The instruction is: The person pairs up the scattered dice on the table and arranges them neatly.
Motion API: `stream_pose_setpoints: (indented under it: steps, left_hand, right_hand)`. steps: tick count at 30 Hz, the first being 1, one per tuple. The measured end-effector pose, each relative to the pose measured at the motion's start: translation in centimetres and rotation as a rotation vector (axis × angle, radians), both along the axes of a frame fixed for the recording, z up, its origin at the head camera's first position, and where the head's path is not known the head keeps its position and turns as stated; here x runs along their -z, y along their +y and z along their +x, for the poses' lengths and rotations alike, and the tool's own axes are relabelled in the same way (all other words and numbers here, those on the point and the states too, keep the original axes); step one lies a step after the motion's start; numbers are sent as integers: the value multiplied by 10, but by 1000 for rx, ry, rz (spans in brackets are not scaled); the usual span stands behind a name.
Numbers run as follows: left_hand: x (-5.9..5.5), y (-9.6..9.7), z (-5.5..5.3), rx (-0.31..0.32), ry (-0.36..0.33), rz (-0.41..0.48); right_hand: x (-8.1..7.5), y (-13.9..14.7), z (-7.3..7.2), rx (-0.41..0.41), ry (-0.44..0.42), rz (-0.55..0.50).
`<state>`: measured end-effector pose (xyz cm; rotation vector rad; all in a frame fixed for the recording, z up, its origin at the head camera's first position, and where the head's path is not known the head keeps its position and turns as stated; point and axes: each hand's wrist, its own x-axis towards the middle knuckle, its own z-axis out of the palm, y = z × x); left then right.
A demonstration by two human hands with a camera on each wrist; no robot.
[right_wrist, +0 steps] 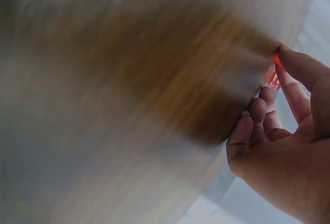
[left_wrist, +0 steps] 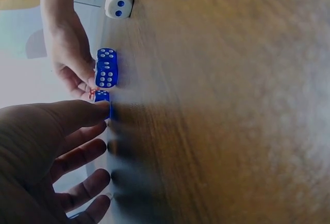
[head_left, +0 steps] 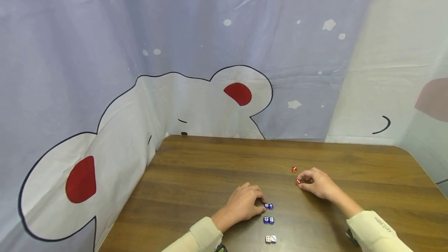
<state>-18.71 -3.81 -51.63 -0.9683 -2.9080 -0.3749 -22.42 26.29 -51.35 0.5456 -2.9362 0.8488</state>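
On the table's right half, my right hand (head_left: 319, 184) pinches a red die (head_left: 298, 182) between thumb and index finger. In the right wrist view this red die (right_wrist: 278, 59) is mostly hidden by the fingertips. A second red die (head_left: 294, 169) lies a little farther back. My left hand (head_left: 244, 202) has its thumb and index finger at a blue die (head_left: 266, 206), pinching it beside another blue die (head_left: 271, 206). The left wrist view shows the thumb covering part of that blue die (left_wrist: 101, 96), the other fingers spread loosely.
Nearer the front, a pair of blue dice (head_left: 268, 220) sits side by side. Closer still is a pair of white dice (head_left: 270, 239). The wooden table (head_left: 196, 158) ends at a printed curtain (head_left: 196, 104) behind and to the left.
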Motion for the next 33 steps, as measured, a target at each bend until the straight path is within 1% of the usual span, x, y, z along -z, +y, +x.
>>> stream_pose_setpoints:
  steps: [15, 23, 30, 33]
  left_hand:
    - [-2, 1, -2, 0, -36, -5]
    - [-4, 1, -4, 13, -50, -4]
    - [-7, 0, -6, 37, -85, -13]
    - [-8, 0, -7, 46, -101, -21]
  right_hand:
    - [-3, -26, 11, -38, -11, -10]
    - [-4, -37, 16, -56, -6, -8]
    - [-3, -47, 19, -66, -10, -10]
    - [-2, -51, 21, -64, -29, -6]
